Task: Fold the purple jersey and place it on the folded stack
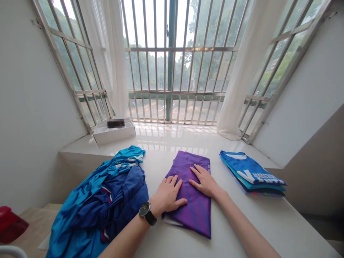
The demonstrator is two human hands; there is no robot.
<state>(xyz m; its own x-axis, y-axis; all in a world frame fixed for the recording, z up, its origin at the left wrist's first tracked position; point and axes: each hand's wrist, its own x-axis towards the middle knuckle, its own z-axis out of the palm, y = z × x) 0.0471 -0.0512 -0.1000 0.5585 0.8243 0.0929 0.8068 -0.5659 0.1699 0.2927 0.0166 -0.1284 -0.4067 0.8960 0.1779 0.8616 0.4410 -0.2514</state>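
Observation:
A purple shirt (193, 209), folded into a long rectangle, lies in the middle of the white table (268, 222). My left hand (168, 195), with a black watch on its wrist, rests flat on the shirt's left side, fingers spread. My right hand (204, 179) presses flat on the shirt's upper right part, fingers stretched out. Neither hand holds anything.
A loose heap of blue shirts (102, 204) covers the table's left side. A neat stack of folded blue shirts (251, 173) sits at the right. A white box (114, 132) stands on the sill by the barred window (172, 61). A red object (10, 224) lies low at the left.

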